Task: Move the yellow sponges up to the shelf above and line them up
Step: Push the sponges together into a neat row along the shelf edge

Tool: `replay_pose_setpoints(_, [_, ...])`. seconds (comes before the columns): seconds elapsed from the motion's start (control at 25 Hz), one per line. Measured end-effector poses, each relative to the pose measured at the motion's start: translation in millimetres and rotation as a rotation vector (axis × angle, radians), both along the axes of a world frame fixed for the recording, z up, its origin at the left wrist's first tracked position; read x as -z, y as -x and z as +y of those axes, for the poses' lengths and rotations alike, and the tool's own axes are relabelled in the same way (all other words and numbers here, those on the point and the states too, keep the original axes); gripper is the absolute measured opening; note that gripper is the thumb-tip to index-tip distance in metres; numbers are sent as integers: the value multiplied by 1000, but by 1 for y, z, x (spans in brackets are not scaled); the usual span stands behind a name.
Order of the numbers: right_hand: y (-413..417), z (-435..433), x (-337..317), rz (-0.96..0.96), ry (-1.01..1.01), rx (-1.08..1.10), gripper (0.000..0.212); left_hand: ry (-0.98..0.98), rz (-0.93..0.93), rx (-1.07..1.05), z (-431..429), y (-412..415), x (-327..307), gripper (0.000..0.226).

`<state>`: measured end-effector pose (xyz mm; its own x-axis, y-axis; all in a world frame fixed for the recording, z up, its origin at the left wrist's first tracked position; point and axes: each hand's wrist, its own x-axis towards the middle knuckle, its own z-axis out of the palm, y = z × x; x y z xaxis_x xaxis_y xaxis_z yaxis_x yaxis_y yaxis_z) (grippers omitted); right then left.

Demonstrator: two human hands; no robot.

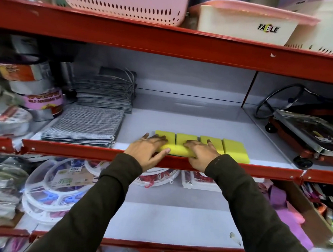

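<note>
Red shop shelving fills my view, and I judge the job nearly done: four yellow sponges (202, 146) sit in a row at the middle shelf (262, 135) front, my left hand (149, 150) and right hand (200, 154) pressing flat, fingers spread (gripping nothing), while a white tub (246, 24) at 1 o'clock reads "FABLE".

Bare shelf (193, 116) behind — cloth stacks (84, 127) crowd left.

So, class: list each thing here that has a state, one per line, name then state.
yellow sponges: four side by side at the shelf's front edge
left hand: flat on the leftmost sponge
right hand: flat on the middle sponges
grey cloths: stacked, untouched
lower shelf: bare in the middle
</note>
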<state>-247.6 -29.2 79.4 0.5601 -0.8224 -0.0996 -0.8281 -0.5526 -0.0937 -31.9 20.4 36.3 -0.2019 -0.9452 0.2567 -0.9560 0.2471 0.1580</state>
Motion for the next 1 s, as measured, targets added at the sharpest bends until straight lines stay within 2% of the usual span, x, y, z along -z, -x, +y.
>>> replay_pose_setpoints(0.16, [2, 7, 3, -29, 0, -2, 65, -50, 71, -14, 4, -5, 0, 63])
replay_pose_setpoints(0.32, [1, 15, 4, -66, -19, -23, 65, -60, 127, -13, 11, -10, 1, 61])
replay_pose_setpoints(0.56, [-3, 20, 6, -34, 30, -46, 66, -24, 179, -22, 20, -3, 1, 48])
replay_pose_setpoints(1.0, [-10, 32, 10, -3, 57, -27, 71, -28, 218, -34, 21, 1, 6, 45])
